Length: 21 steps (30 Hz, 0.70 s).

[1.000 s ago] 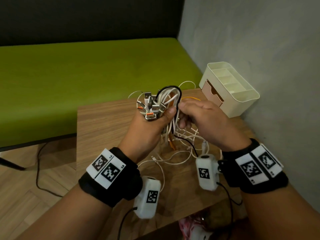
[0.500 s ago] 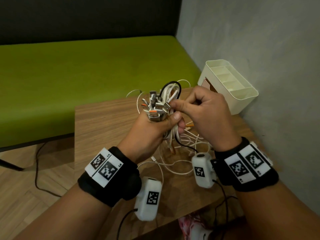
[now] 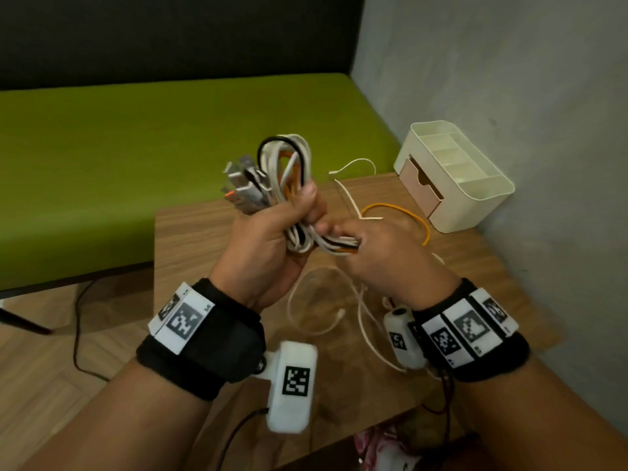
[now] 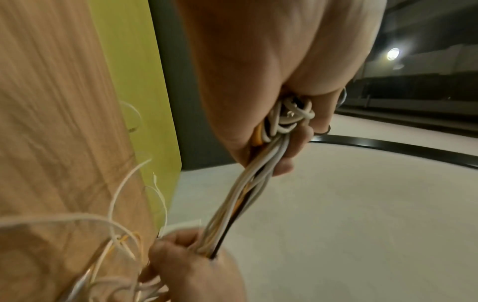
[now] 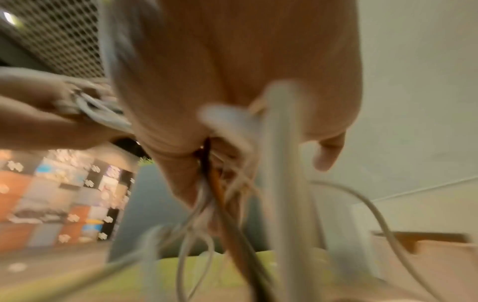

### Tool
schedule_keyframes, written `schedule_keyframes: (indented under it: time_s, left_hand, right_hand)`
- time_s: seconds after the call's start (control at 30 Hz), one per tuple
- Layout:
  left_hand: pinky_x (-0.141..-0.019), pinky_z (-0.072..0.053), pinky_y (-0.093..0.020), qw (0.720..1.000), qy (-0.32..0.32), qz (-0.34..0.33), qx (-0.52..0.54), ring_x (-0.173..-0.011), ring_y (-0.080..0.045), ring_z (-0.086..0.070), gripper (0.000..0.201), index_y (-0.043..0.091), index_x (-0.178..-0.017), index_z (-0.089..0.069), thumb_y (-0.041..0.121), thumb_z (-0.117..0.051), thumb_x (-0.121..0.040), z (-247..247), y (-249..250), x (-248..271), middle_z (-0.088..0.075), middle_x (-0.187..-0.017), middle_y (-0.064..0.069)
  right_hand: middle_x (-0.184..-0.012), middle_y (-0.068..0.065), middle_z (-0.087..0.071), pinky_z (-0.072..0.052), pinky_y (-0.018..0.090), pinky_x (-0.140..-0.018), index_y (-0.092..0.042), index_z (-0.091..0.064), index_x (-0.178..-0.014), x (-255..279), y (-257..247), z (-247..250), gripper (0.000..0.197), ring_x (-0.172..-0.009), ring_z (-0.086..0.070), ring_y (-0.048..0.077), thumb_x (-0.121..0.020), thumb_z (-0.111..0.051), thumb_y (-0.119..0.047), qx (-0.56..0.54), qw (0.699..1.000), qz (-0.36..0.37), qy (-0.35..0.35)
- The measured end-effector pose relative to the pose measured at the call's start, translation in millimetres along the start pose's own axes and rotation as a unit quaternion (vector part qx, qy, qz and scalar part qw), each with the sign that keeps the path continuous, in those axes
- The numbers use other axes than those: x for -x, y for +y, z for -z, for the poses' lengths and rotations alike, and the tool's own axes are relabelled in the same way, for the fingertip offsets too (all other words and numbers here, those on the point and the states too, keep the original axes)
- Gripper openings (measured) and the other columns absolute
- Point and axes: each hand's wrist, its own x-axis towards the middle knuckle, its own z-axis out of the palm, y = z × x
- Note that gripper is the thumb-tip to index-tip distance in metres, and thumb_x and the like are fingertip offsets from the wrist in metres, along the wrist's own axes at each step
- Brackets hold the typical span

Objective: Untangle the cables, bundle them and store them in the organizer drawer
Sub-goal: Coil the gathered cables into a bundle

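A bundle of white, orange and black cables (image 3: 289, 171) is held up above the wooden table (image 3: 210, 239). My left hand (image 3: 272, 239) grips the folded loops, with several metal plugs (image 3: 243, 188) sticking out to the left. Just to its right, my right hand (image 3: 377, 253) grips the same strands (image 4: 248, 183) and holds them taut between the two fists. Loose tails (image 3: 397, 212) trail over the table. The cream organizer (image 3: 475, 195) stands at the back right, its pink drawer (image 3: 419, 188) slightly open. The right wrist view is blurred; cables (image 5: 217, 196) run through the fist.
A green bench (image 3: 136, 158) lies behind and left of the table. A grey wall (image 3: 509, 96) runs close along the right side, behind the organizer. A black cord (image 3: 78, 334) trails on the wood floor at left.
Both hands rose and shifted right. My right hand slid from pinching near the plugs down to gripping the strands below the left fist, pulling them straight; tails now spread toward the organizer.
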Motion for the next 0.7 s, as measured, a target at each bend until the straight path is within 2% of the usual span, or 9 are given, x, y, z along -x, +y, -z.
schedule_keyframes:
  time_s: [0.1,0.2,0.27,0.33,0.4,0.43,0.53,0.6,0.7]
  left_hand:
    - [-0.063,-0.045,-0.025,1.000,-0.015,-0.013,-0.002,-0.050,-0.007,-0.037,0.020,0.019,-0.075,-0.041,0.015,-0.046,-0.094,-1,5,3,-0.034,-0.058,0.007]
    - [-0.061,-0.045,-0.025,0.999,-0.021,-0.024,-0.003,-0.048,-0.007,-0.036,0.024,0.019,-0.071,-0.041,0.016,-0.045,-0.095,-1,5,3,-0.033,-0.056,0.007]
    - [-0.061,-0.046,-0.025,0.999,-0.012,-0.035,-0.017,-0.048,-0.008,-0.038,0.023,0.018,-0.073,-0.039,0.018,-0.046,-0.095,1,4,2,-0.032,-0.057,0.006]
    - [-0.061,-0.047,-0.026,0.998,0.017,-0.045,-0.027,-0.051,-0.009,-0.042,0.021,0.018,-0.075,-0.041,0.019,-0.048,-0.094,8,2,0,-0.034,-0.057,0.005]
    - [-0.062,-0.049,-0.027,0.997,0.051,-0.053,-0.038,-0.055,-0.012,-0.047,0.019,0.016,-0.077,-0.044,0.019,-0.051,-0.094,17,-1,-3,-0.038,-0.059,0.003]
    - [-0.062,-0.050,-0.027,0.995,0.064,-0.056,-0.045,-0.057,-0.013,-0.049,0.018,0.015,-0.078,-0.045,0.019,-0.053,-0.094,20,-2,-5,-0.039,-0.060,0.001]
    - [-0.066,-0.051,-0.028,0.993,0.085,-0.062,-0.061,-0.059,-0.013,-0.053,0.019,0.013,-0.078,-0.048,0.020,-0.056,-0.094,23,-8,-7,-0.043,-0.061,0.000]
    - [-0.068,-0.052,-0.028,0.993,0.086,-0.063,-0.057,-0.060,-0.012,-0.054,0.020,0.012,-0.078,-0.049,0.022,-0.059,-0.091,22,-11,-7,-0.044,-0.061,0.001]
    - [-0.072,-0.052,-0.028,0.993,0.090,-0.058,-0.045,-0.061,-0.010,-0.056,0.019,0.013,-0.078,-0.049,0.025,-0.058,-0.089,15,-15,-4,-0.046,-0.061,0.002]
  right_hand:
    - [-0.089,-0.007,-0.063,-0.031,0.045,-0.089,-0.034,-0.061,-0.094,-4,28,10,0.010,-0.106,-0.052,0.022,-0.085,-0.058,-0.037,0.145,0.983,-0.092,0.060]
    - [-0.095,-0.007,-0.064,-0.031,0.043,-0.084,-0.030,-0.064,-0.098,-3,45,14,0.012,-0.101,-0.049,0.022,-0.086,-0.062,-0.027,0.119,0.970,-0.074,0.199]
    - [-0.124,-0.002,-0.054,-0.035,0.048,-0.094,-0.030,-0.057,-0.120,-3,45,11,0.042,-0.119,-0.042,0.023,-0.081,-0.072,-0.032,0.065,0.984,-0.052,0.159]
    - [-0.149,-0.001,-0.025,-0.029,0.055,-0.107,-0.041,-0.032,-0.143,0,45,9,0.090,-0.139,-0.021,0.022,-0.068,-0.080,-0.053,0.049,0.996,-0.057,0.041]
    - [-0.155,-0.006,-0.006,-0.023,0.057,-0.112,-0.049,-0.011,-0.148,4,41,12,0.117,-0.144,-0.009,0.021,-0.054,-0.077,-0.072,0.063,0.996,-0.058,-0.030]
    - [-0.154,-0.007,-0.006,-0.023,0.055,-0.112,-0.050,-0.007,-0.148,6,37,16,0.122,-0.143,-0.010,0.021,-0.051,-0.076,-0.075,0.065,0.996,-0.058,-0.038]
    - [-0.143,-0.004,-0.029,-0.034,0.046,-0.109,-0.049,-0.009,-0.147,16,16,33,0.117,-0.135,-0.028,0.019,-0.054,-0.074,-0.076,0.023,0.999,-0.043,0.008]
    - [-0.122,-0.007,-0.057,-0.048,0.039,-0.090,-0.046,-0.017,-0.145,23,1,41,0.104,-0.113,-0.057,0.018,-0.061,-0.069,-0.077,-0.066,0.996,-0.060,0.022]
    - [-0.089,0.005,-0.076,-0.052,0.031,-0.064,-0.044,-0.015,-0.148,29,-17,36,0.102,-0.075,-0.073,0.021,-0.063,-0.057,-0.081,-0.248,0.954,-0.126,-0.112]
